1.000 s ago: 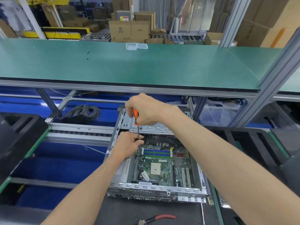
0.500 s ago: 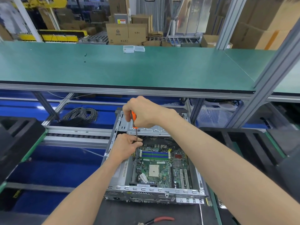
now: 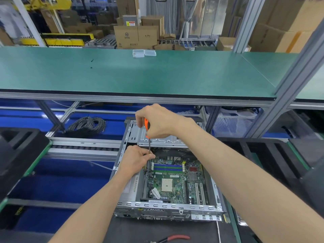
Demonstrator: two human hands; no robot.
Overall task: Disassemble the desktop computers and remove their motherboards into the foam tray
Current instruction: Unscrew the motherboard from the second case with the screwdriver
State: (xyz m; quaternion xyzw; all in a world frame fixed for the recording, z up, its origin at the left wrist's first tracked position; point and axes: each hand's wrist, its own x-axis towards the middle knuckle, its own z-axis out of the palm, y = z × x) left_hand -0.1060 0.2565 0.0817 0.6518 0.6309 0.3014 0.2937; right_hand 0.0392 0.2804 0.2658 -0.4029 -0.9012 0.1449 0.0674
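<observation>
An open desktop computer case (image 3: 168,210) lies in front of me with its green motherboard (image 3: 175,183) exposed inside. My right hand (image 3: 157,124) grips the orange handle of a screwdriver (image 3: 146,127) held upright over the board's far left corner. My left hand (image 3: 136,160) pinches the metal shaft low down, near the tip. The tip itself is hidden behind my left fingers. A black foam tray (image 3: 19,155) sits at the left edge.
Red-handled pliers (image 3: 175,238) lie on the dark mat near me. A coil of grey cable (image 3: 87,126) rests on the blue lower shelf. A green bench top (image 3: 140,74) with clear small boxes (image 3: 144,53) spans above. More black trays (image 3: 263,155) stand at right.
My view has shifted slightly; both hands stay on the screwdriver at the same corner of the board, the right hand's grip turning a little on the handle.
</observation>
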